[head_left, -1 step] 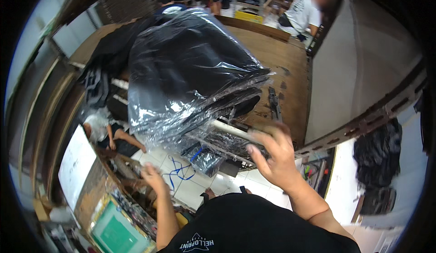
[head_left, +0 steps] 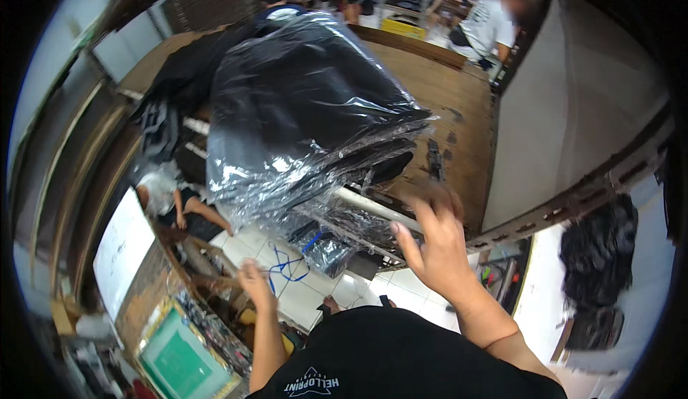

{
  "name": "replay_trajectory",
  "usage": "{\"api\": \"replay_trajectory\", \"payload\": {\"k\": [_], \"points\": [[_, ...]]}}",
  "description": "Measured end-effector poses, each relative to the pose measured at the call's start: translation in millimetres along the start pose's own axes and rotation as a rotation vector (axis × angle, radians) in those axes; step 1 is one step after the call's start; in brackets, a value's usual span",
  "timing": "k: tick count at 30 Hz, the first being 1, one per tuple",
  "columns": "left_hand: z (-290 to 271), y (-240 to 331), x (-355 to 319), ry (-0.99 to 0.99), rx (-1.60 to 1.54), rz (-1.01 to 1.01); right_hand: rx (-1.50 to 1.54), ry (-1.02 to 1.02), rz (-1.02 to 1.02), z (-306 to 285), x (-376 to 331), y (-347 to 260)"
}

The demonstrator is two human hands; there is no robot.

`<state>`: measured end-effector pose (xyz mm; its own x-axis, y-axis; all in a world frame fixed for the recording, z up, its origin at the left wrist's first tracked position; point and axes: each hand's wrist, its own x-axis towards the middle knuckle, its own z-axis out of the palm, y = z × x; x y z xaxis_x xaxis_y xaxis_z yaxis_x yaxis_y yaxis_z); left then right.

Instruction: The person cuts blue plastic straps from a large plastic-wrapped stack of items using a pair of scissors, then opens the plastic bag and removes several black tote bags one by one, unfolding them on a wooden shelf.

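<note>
A stack of black garments in clear plastic bags (head_left: 308, 98) lies on the wooden shelf top in front of me, its near edge sagging over the front. My right hand (head_left: 438, 248) is raised beside the white rail (head_left: 373, 205) at the shelf's front, thumb apart from the fingers, nothing held. Its fingertips are blurred. Lower on the left, my left hand (head_left: 256, 284) hangs in the air over the floor, empty, fingers loosely stretched. Beyond it a blue strap (head_left: 289, 268) trails on the tiles, near another bagged dark bundle (head_left: 331, 254).
A printing screen with a green panel (head_left: 179, 356) lies at the lower left, near a white board (head_left: 123, 252). One person (head_left: 159, 191) sits low at the left; another in white (head_left: 486, 26) is at the back right. Black garments (head_left: 598, 256) hang at the right.
The whole view has shifted slightly. My left hand sits a little further right and lower; my right hand stays near the rail. The bagged stack has not moved on the shelf.
</note>
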<state>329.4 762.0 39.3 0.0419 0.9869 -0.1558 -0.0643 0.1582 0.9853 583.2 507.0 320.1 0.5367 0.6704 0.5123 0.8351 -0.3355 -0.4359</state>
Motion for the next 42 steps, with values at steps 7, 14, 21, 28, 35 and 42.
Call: {"api": "replay_trajectory", "payload": {"k": [7, 14, 21, 28, 35, 42], "points": [[-14, -62, -166, -0.462, 0.27, -0.398, -0.298, -0.245, -0.026, 9, -5, 22], [-14, -29, -264, -0.635, 0.576, -0.122, -0.172, -0.353, 0.031, -4, -8, 23], [-62, -37, -314, -0.626, 0.606, -0.168, -0.138, -0.174, -0.041, 7, -7, 28], [-130, -50, -360, -0.45, 0.534, -0.11, -0.293, -0.193, -0.03, 7, -7, 25], [-211, -75, -436, -0.37, 0.443, -0.219, -0.393, -0.164, -0.159, 9, -11, 41], [-255, -86, -492, -0.228, 0.428, -0.25, -0.468, -0.195, -0.132, 36, 31, 70]]}}
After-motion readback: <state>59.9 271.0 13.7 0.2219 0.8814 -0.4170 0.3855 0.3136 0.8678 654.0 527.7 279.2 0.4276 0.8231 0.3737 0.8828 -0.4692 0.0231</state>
